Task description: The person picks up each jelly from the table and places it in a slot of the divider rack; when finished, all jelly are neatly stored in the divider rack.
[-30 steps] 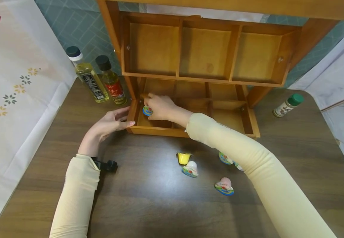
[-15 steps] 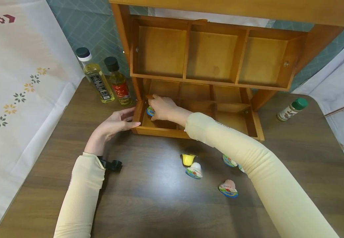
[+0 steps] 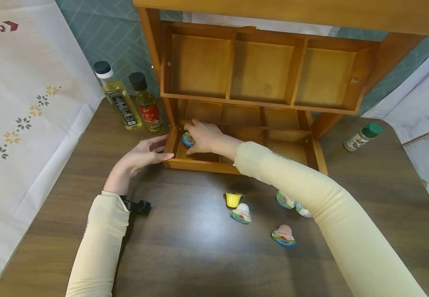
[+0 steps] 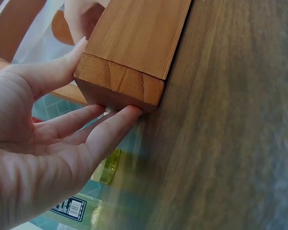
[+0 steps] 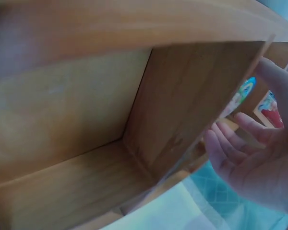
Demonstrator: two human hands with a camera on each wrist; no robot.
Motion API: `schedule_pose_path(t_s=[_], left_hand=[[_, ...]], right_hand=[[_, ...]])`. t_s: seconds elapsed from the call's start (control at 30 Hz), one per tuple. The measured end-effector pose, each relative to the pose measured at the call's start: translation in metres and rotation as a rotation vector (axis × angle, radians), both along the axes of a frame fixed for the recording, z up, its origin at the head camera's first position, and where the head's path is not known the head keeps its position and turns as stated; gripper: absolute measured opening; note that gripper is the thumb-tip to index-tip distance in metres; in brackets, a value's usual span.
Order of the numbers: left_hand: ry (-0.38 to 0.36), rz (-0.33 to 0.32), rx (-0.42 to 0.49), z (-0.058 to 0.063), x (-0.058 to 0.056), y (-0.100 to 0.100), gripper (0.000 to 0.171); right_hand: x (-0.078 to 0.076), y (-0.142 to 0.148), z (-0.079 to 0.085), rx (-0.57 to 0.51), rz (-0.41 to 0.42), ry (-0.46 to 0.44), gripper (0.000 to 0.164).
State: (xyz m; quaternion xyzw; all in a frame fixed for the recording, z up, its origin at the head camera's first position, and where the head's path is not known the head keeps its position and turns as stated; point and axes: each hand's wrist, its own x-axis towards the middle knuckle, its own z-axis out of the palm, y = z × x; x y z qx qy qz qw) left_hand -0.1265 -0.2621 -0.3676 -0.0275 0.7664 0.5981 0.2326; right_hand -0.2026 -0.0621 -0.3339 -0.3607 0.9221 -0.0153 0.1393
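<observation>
In the head view, my left hand (image 3: 138, 156) holds the front left corner of the wooden rack's lower tray (image 3: 207, 166). Its thumb lies on the tray's edge and its fingertips press the outer side, as the left wrist view shows. My right hand (image 3: 207, 137) reaches into the tray's left front compartment, fingers loosely spread. Beside those fingers lies a jelly cup (image 3: 188, 139) with a blue-edged printed lid. On the table are a yellow jelly cup (image 3: 233, 200), a white jelly cup (image 3: 242, 213), a pink jelly cup (image 3: 284, 235) and others near the right sleeve.
Above the lower tray hangs the rack's upper tray (image 3: 262, 72), with three compartments, close over the right arm. Two oil bottles, one with a red label (image 3: 150, 114) and one with a black label (image 3: 122, 108), stand left. A green-capped spice jar (image 3: 359, 139) lies right.
My right fingers have loosened from the jelly cup, which now shows more fully in the compartment. The left hand keeps its place on the tray's corner. The head view has shifted slightly.
</observation>
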Motion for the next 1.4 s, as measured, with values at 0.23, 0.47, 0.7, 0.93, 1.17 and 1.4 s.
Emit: schedule_pose_path(t_s=[0.23,0.47,0.7,0.93,1.17,1.4], left_hand=[[0.000,0.001,-0.012,-0.001,0.000,0.001,0.079],[-0.008,-0.003,-0.022,0.000,0.002,0.002,0.080],[-0.002,-0.010,-0.042,0.001,0.002,0.003,0.080],[-0.002,-0.014,-0.029,0.000,0.001,0.003,0.079],[0.006,-0.027,-0.029,-0.001,0.000,0.002,0.082],[0.000,-0.027,-0.024,-0.002,0.002,0.001,0.082]], right_hand=[[0.012,0.025,0.015,-0.055,0.047,0.054,0.066],[0.030,0.060,0.029,-0.144,0.121,0.080,0.052],[0.055,0.097,0.038,-0.306,0.145,0.034,0.045],[0.080,0.136,0.028,-0.417,0.247,-0.059,0.041],[0.110,0.177,0.012,-0.465,0.275,-0.147,0.041],[0.136,0.214,0.002,-0.474,0.232,-0.165,0.040]])
